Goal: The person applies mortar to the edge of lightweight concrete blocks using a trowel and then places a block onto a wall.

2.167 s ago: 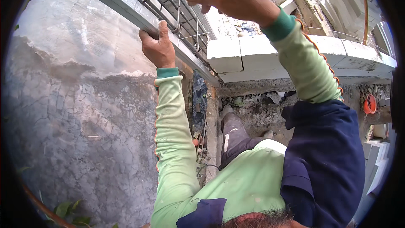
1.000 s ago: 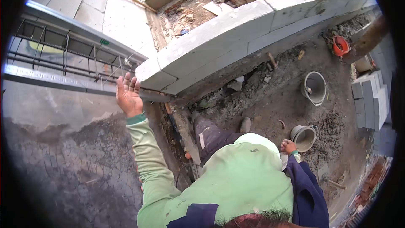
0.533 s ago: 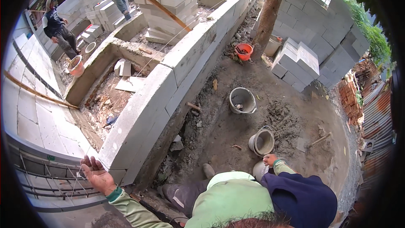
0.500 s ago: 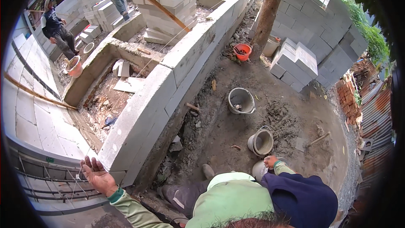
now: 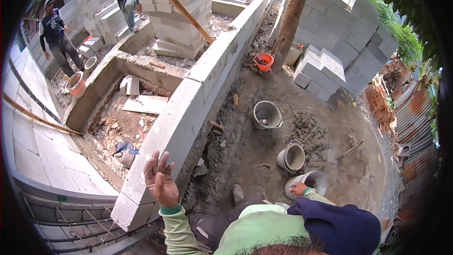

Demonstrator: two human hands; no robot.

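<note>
My left hand (image 5: pixel 161 179) is raised over the near end of the low wall of pale blocks (image 5: pixel 174 125). Its fingers point up, loosely bent and apart, with nothing seen in them. Lower on the right, my right hand (image 5: pixel 298 189) is closed at the edge of a grey bucket (image 5: pixel 316 182), which leans with its mouth to one side. Part of that bucket is hidden behind my hand and sleeve. Just beyond it, a second grey bucket (image 5: pixel 291 157) stands on the muddy ground, and a third bucket (image 5: pixel 267 114) is farther off.
Rebar (image 5: pixel 71 224) runs beside the wall's near end. A tree trunk (image 5: pixel 292 19), an orange bucket (image 5: pixel 264 62) and stacked blocks (image 5: pixel 325 68) stand ahead. A stick (image 5: pixel 354 147) lies in the mud. Two people (image 5: pixel 59 33) are beyond the wall at left, near a tall block stack (image 5: pixel 177 14).
My left hand has moved right, from beside the wall's end and the rebar to over the wall. More of the bucket at my right hand shows. The person at far left stands more upright.
</note>
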